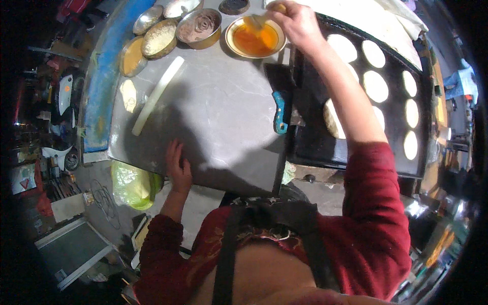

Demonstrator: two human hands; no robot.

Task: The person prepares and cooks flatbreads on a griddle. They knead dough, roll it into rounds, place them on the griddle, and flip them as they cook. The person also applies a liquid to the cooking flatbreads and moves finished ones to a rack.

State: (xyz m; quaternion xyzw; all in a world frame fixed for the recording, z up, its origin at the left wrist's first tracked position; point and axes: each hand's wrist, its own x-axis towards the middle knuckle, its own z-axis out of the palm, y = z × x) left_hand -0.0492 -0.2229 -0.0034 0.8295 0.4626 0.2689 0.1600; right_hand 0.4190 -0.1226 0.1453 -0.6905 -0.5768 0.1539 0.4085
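At the top, my right hand [300,24] is closed round a brush [257,22], its blurred head over a cream bowl [230,44] of orange liquid [251,43]. My left hand [178,165] lies with fingers stretched out at the near edge of the grey tabletop [229,96], holding nothing. Left of centre, a pale rolling pin [158,95] lies at a slant beside a small piece of dough [128,95]. My right forearm crosses a black baking tray [310,147] and hides some of its flat dough rounds [375,86].
Along the far left stand a pan of brown paste [199,28], a bowl of pale crumbs [159,38] and a tan-filled bowl [133,57]. A teal-handled tool [279,113] lies by the table's right edge. White cloth [366,12] lies behind the tray; a green plastic bag [133,187] sits below left.
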